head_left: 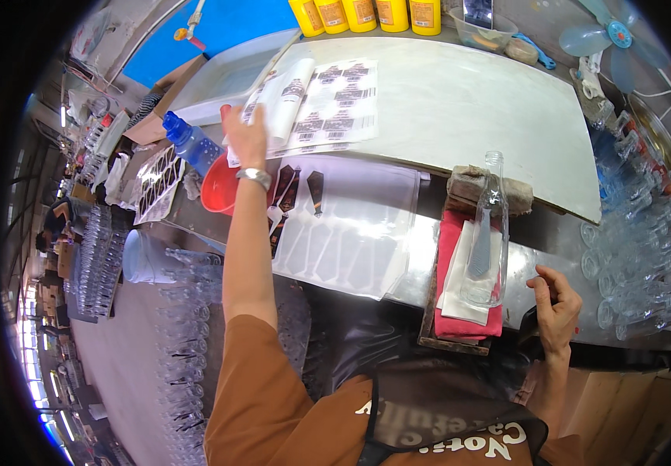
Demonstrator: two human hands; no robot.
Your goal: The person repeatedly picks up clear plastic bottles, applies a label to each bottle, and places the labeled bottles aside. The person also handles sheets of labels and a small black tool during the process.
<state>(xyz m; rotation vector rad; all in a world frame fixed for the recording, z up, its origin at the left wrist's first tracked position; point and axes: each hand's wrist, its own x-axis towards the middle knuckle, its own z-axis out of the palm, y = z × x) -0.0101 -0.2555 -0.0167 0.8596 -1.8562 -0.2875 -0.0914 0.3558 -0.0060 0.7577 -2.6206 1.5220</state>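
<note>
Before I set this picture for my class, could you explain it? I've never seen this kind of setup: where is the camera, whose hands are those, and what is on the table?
There is no machine here: one person works with bare hands. A wide fisheye camera on their head looks down, so straight edges bend and picture left is their left.

The left hand reaches to the printed sheets; blur hides its exact grip. Nearer the person lies a sheet with tie-shaped pieces, with a red container to its left.

The right hand is beside a clear glass bottle, apart from it; I can't tell whether it holds anything. The bottle lies over white and red cloths.
</note>
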